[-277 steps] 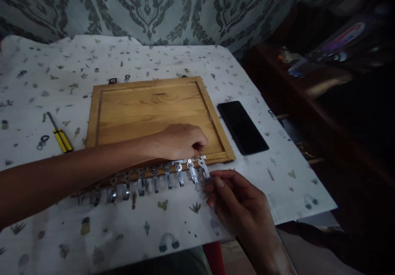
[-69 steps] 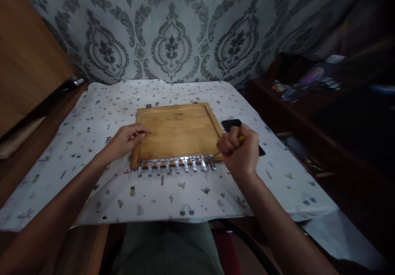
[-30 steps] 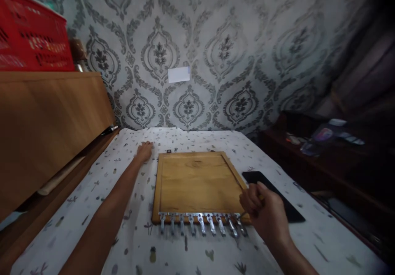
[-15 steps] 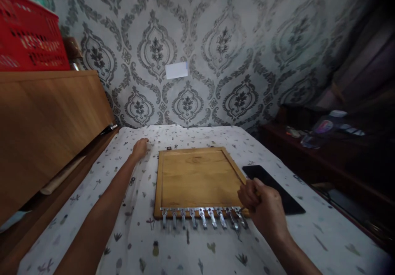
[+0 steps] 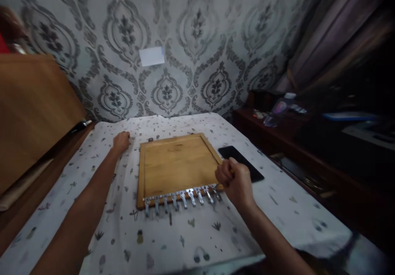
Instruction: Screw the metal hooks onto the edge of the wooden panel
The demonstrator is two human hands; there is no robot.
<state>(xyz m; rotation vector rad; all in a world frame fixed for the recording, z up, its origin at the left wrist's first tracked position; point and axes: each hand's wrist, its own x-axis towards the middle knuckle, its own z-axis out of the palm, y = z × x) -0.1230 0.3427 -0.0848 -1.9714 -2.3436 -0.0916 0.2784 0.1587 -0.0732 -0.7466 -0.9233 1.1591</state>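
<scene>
A wooden board [image 5: 175, 164] lies flat on a patterned white tablecloth [image 5: 173, 238]. A row of several metal hooks [image 5: 182, 196] runs along its near edge. My right hand [image 5: 235, 180] is a fist at the right end of that row, closed on a screwdriver whose thin metal tip [image 5: 217, 186] points at the last hook. My left hand [image 5: 121, 141] rests on the cloth just beyond the board's far left corner, with its fingers curled under. Whatever they hold is hidden.
A black phone [image 5: 242, 164] lies right of the board, close to my right hand. A wooden cabinet [image 5: 31, 114] stands along the left. A dark side table [image 5: 277, 131] with a bottle [image 5: 279, 106] is on the right. The patterned wall carries a white note [image 5: 152, 56].
My left hand has gone from the board's near edge to its far left corner. My right hand now grips the screwdriver at the last hook. In the last second only the view has shifted.
</scene>
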